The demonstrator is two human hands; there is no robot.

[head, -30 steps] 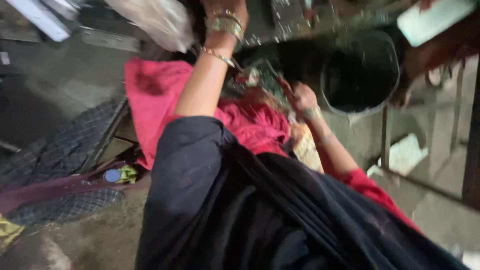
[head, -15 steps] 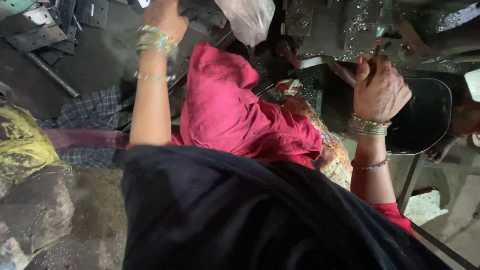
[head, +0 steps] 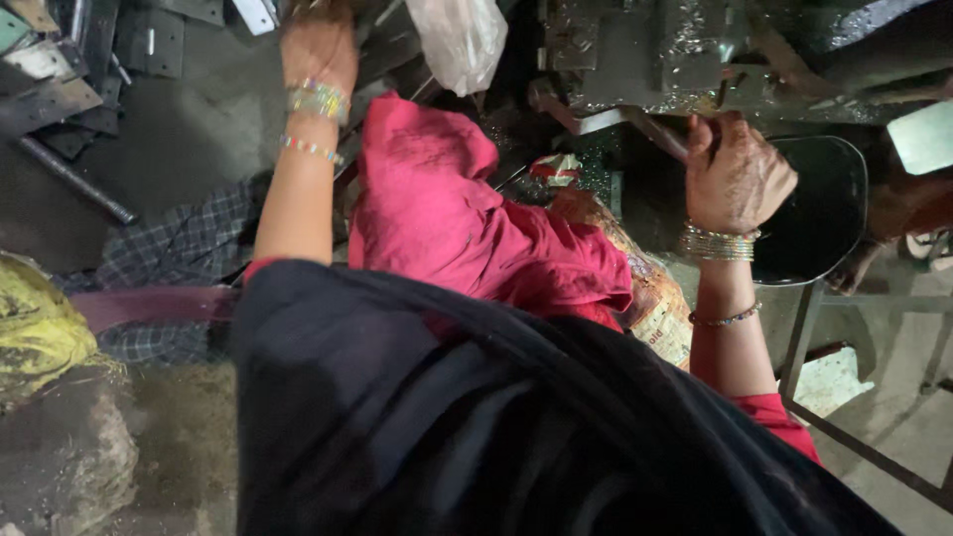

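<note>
Right hand (head: 737, 177): arm raised, bangled wrist bent, fingers curled shut round a dark metal lever (head: 650, 134) jutting from the greasy machine (head: 645, 50). Left hand (head: 318, 45): arm stretched up left of the machine; fingers cut off at frame edge, grip cannot be told. Black tub (head: 824, 213) just right of the lever.

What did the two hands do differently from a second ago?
The right hand moved up from the lap and closed its fingers around a metal lever on the machine. The left hand stayed stretched out toward the metal parts. The pink cloth still lies on the lap.
</note>
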